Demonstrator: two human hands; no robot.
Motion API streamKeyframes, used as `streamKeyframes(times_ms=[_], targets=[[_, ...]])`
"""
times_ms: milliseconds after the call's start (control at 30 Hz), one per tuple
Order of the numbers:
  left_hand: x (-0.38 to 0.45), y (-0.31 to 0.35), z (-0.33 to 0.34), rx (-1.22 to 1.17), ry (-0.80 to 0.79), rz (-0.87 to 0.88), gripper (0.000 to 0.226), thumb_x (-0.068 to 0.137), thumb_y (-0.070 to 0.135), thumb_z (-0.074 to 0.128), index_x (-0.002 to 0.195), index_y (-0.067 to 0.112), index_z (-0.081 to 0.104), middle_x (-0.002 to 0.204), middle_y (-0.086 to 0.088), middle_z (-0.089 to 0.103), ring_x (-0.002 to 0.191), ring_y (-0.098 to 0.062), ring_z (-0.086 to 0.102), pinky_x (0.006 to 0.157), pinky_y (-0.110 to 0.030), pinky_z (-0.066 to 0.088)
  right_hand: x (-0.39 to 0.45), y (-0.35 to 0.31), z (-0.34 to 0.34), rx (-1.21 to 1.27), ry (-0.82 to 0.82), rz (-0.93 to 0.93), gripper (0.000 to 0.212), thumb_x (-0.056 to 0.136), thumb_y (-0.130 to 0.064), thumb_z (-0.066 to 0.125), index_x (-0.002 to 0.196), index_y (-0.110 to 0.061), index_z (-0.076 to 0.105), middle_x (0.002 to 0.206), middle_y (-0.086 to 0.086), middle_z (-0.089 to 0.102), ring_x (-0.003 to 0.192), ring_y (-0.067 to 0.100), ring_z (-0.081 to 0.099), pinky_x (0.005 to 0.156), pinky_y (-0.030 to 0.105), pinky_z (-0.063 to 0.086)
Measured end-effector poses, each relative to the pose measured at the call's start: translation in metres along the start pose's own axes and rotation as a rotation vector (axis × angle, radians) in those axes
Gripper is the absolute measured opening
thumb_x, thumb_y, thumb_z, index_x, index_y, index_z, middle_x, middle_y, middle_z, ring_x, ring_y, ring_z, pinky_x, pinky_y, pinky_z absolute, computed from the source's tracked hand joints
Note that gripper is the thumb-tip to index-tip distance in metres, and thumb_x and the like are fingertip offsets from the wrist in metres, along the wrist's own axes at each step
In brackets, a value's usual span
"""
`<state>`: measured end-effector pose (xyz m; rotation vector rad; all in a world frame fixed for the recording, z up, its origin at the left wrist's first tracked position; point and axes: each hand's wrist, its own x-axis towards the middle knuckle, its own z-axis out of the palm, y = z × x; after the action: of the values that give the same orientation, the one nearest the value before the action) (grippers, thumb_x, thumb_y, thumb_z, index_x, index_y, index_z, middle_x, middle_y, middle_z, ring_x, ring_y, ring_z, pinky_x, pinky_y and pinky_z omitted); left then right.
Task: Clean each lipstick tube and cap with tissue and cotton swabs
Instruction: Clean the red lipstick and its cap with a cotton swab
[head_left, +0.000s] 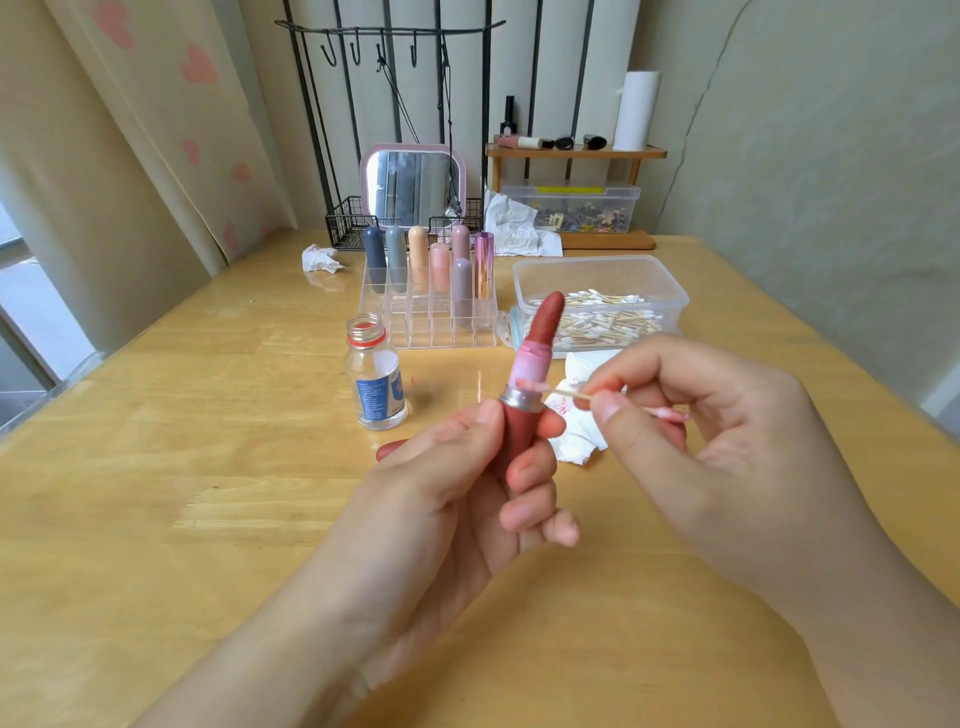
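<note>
Gripping the lipstick tube (521, 434) by its stiff base, my left hand (457, 483) avoids the soft bullet; right hand (696, 415) pinches a light cotton swab (571, 393).

A single wide-angle head-worn view looks forward and down from close above the wooden table (156, 519), with the left hand (457, 467) and right hand (717, 441) large in the foreground and the far wall and mirror (413, 179) well back (straight edges bow near the borders)
</note>
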<state>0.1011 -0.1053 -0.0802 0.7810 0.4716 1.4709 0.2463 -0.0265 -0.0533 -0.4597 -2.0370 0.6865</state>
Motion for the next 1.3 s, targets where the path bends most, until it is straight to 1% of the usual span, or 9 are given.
streamKeyframes(times_ms=[167, 367, 600, 733, 833, 967, 1067, 1167, 1300], targets=[[-0.0016, 0.0016, 0.0064, 0.011, 0.067, 0.007, 0.027, 0.086, 0.022, 0.047, 0.087, 0.006, 0.069, 0.065, -0.004, 0.044, 0.050, -0.014, 0.038, 0.058, -0.032, 0.049, -0.0003, 0.0001, -0.0013, -0.005, -0.011, 0.018, 0.014, 0.077, -0.032, 0.054, 0.072, -0.021, 0.061, 0.053, 0.008, 0.042, 0.050, 0.016, 0.037, 0.049, 0.014, 0.032], [-0.0021, 0.0027, 0.0085, 0.036, 0.082, 0.004, 0.027, 0.087, 0.023, 0.047, 0.086, 0.005, 0.067, 0.065, -0.003, 0.043, 0.051, -0.013, 0.037, 0.058, -0.032, 0.049, -0.0008, -0.0012, 0.0037, -0.042, -0.018, -0.012, 0.013, 0.080, -0.030, 0.054, 0.072, -0.024, 0.061, 0.052, 0.006, 0.042, 0.049, 0.014, 0.038, 0.048, 0.014, 0.032], [-0.0031, 0.0040, 0.0095, 0.016, 0.064, 0.001, 0.027, 0.086, 0.024, 0.047, 0.086, 0.005, 0.067, 0.064, -0.003, 0.043, 0.050, -0.013, 0.037, 0.058, -0.032, 0.049, -0.0012, -0.0002, 0.0025, 0.008, -0.045, -0.011, 0.012, 0.080, -0.028, 0.055, 0.072, -0.022, 0.062, 0.056, 0.006, 0.041, 0.051, 0.008, 0.038, 0.052, 0.007, 0.032], [-0.0020, 0.0035, 0.0089, 0.003, 0.058, -0.001, 0.028, 0.087, 0.024, 0.047, 0.086, 0.006, 0.068, 0.064, -0.003, 0.044, 0.050, -0.013, 0.037, 0.059, -0.032, 0.049, -0.0009, 0.0012, -0.0005, 0.004, -0.045, 0.008, 0.012, 0.077, -0.029, 0.054, 0.068, -0.022, 0.059, 0.052, 0.006, 0.038, 0.050, 0.013, 0.036, 0.052, 0.013, 0.032], [-0.0016, 0.0032, 0.0085, 0.022, 0.069, 0.004, 0.030, 0.086, 0.027, 0.048, 0.086, 0.006, 0.069, 0.064, -0.003, 0.045, 0.050, -0.013, 0.038, 0.058, -0.032, 0.049, -0.0009, 0.0010, 0.0003, 0.011, -0.049, 0.011, 0.012, 0.077, -0.029, 0.055, 0.069, -0.022, 0.060, 0.052, 0.004, 0.039, 0.050, 0.011, 0.036, 0.052, 0.012, 0.032], [0.0010, 0.0015, 0.0079, 0.114, 0.190, 0.069, 0.032, 0.083, 0.024, 0.047, 0.084, 0.004, 0.072, 0.064, -0.005, 0.050, 0.048, -0.015, 0.042, 0.055, -0.030, 0.049, -0.0013, -0.0002, 0.0033, -0.039, -0.025, 0.002, 0.013, 0.078, -0.031, 0.055, 0.070, -0.023, 0.062, 0.052, 0.006, 0.040, 0.049, 0.013, 0.037, 0.049, 0.013, 0.031], [-0.0010, 0.0012, 0.0069, 0.311, 0.252, 0.132, 0.022, 0.082, 0.020, 0.052, 0.088, 0.003, 0.066, 0.071, -0.008, 0.059, 0.055, -0.015, 0.049, 0.061, -0.026, 0.050, -0.0015, -0.0003, 0.0018, -0.067, -0.013, -0.009, 0.014, 0.076, -0.030, 0.054, 0.067, -0.022, 0.059, 0.052, 0.004, 0.037, 0.048, 0.015, 0.035, 0.048, 0.017, 0.030], [-0.0030, 0.0017, 0.0062, 0.426, 0.278, 0.181, 0.018, 0.076, 0.012, 0.060, 0.091, 0.002, 0.057, 0.078, -0.012, 0.068, 0.061, -0.019, 0.061, 0.061, -0.025, 0.052, -0.0014, 0.0003, 0.0040, -0.100, -0.008, -0.026, 0.014, 0.077, -0.028, 0.054, 0.067, -0.020, 0.060, 0.053, 0.002, 0.039, 0.048, 0.011, 0.036, 0.048, 0.012, 0.029], [-0.0015, 0.0012, 0.0100, 0.462, 0.329, 0.242, 0.029, 0.074, 0.002, 0.073, 0.092, 0.001, 0.049, 0.079, -0.015, 0.071, 0.066, -0.022, 0.069, 0.056, -0.023, 0.053, -0.0016, -0.0001, 0.0043, -0.097, -0.004, -0.024, 0.013, 0.077, -0.023, 0.058, 0.067, -0.017, 0.060, 0.052, -0.003, 0.039, 0.047, 0.005, 0.040, 0.049, 0.007, 0.029]])
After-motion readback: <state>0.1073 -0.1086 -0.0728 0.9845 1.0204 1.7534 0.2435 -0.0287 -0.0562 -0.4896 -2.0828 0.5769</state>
